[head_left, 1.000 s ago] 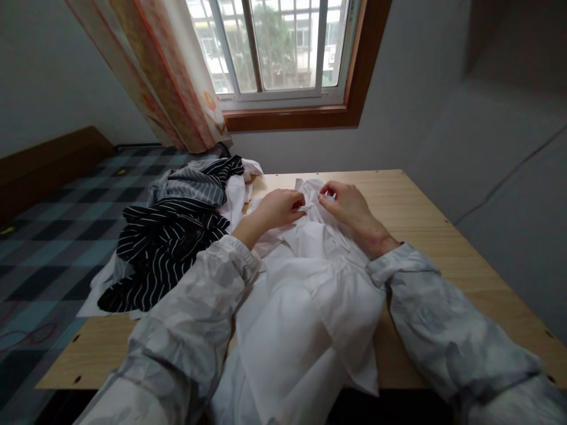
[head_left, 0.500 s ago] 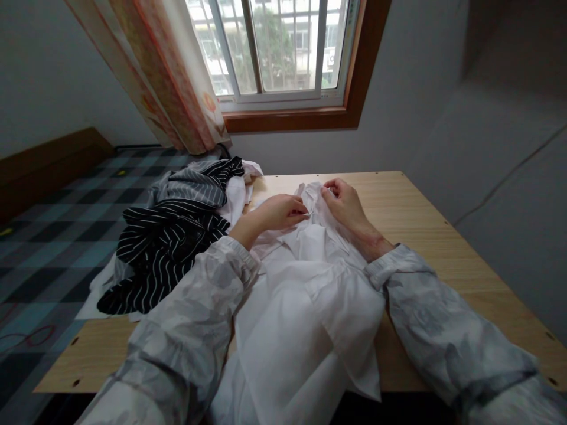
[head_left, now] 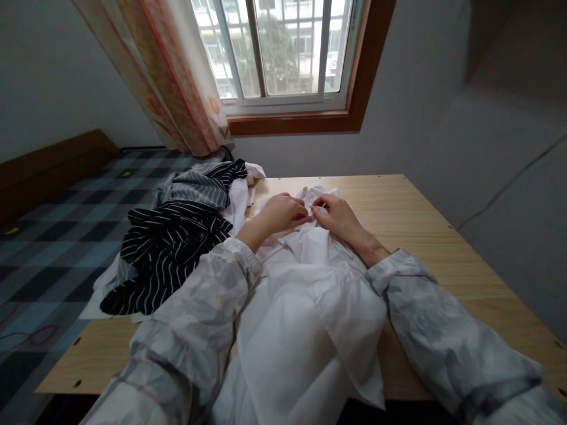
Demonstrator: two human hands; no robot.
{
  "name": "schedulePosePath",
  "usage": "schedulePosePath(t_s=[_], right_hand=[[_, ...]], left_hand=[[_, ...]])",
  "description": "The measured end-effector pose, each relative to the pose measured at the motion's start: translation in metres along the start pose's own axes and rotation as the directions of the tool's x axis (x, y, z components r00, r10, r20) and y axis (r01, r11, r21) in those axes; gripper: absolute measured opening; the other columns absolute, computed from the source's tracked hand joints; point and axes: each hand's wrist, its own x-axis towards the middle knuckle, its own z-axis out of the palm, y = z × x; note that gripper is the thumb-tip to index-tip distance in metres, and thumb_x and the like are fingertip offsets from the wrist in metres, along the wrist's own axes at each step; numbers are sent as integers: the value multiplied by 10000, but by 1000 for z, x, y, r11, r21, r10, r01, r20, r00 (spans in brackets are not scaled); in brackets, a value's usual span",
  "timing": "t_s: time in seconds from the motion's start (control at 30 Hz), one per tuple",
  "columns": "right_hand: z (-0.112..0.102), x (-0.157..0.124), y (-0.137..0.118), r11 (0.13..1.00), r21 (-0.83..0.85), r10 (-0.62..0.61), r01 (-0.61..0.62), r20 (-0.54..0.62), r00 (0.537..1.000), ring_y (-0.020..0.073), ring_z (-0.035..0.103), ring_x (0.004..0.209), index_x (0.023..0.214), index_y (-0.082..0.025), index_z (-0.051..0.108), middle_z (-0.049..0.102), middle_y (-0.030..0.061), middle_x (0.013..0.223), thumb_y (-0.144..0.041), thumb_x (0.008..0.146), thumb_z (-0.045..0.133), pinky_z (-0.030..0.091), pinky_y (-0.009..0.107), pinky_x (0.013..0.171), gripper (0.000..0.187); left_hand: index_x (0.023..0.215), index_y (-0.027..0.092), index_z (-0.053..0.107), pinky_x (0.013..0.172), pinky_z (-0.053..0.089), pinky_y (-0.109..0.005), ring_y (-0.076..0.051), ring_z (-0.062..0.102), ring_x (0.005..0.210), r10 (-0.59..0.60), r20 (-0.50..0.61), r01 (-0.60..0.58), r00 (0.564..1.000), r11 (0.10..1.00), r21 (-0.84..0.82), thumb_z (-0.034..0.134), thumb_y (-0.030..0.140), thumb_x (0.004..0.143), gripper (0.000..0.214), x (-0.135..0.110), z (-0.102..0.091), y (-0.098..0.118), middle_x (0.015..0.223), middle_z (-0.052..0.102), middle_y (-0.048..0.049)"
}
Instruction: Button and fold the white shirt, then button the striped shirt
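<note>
Cloth of thin, crumpled white fabric is lying, in the head view, lengthwise on a pale, flat wooden table — its far part bunching near the far edge, its near part hanging over the near edge. The bare left hand is pinching the bunched part between thumb and fingers; the bare right hand is pinching it just beside, the fingertips of both almost meeting. Loose grey-and-white patterned sleeves are covering both forearms. A black garment with thin white stripes is lying heaped at the left edge — pale white fabric is showing beside it. Beyond that edge, a blue, grey and black checked bed cover is stretching away.
</note>
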Motion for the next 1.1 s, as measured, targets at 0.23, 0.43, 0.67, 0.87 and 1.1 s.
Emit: schedulePosePath(t_s=[0.23, 0.43, 0.67, 0.87, 1.1], right_hand=[[-4, 1, -2, 996, 94, 1, -7, 58, 998, 207, 683, 793, 977, -188, 826, 826, 60, 943, -257, 961, 676, 471, 328, 746, 165], [-4, 2, -6, 994, 110, 24, -24, 3, 1000, 217, 691, 799, 939, -189, 832, 833, 71, 928, -273, 936, 701, 500, 334, 763, 155], [-5, 2, -10, 989, 142, 28, -28, 1, 1000, 230, 687, 824, 946, -196, 814, 821, 77, 926, -384, 942, 760, 514, 344, 783, 196], [-4, 1, -6, 997, 80, 6, -11, 60, 998, 205, 616, 758, 949, -203, 761, 741, 33, 839, -362, 913, 744, 434, 327, 720, 164], [-7, -3, -15, 999, -36, -28, 30, 48, 998, 206, 620, 773, 928, -221, 685, 738, 39, 888, -311, 915, 715, 416, 325, 725, 95]], left_hand=[[1004, 219, 873, 806, 482, -342, -186, 741, 797, 16, -116, -3, 993, 994, 109, 706, 225, 1022, 167, -1, 10, 0, 952, 830, -60], [1023, 204, 860, 810, 485, -350, -203, 740, 829, -1, -198, 31, 980, 989, 146, 660, 213, 1052, 203, -5, 13, 3, 951, 812, -80], [1007, 210, 824, 824, 498, -358, -224, 732, 862, -71, -272, 103, 960, 989, 105, 676, 248, 1055, 160, -9, 19, 8, 964, 812, -84], [973, 219, 802, 782, 486, -357, -234, 724, 835, -148, -246, 167, 958, 984, 56, 698, 255, 1026, 122, -9, 21, 12, 956, 806, -81], [1020, 206, 823, 741, 451, -337, -252, 733, 836, -348, -183, 336, 920, 937, -95, 720, 376, 992, 201, -9, 21, 13, 933, 824, -87]])
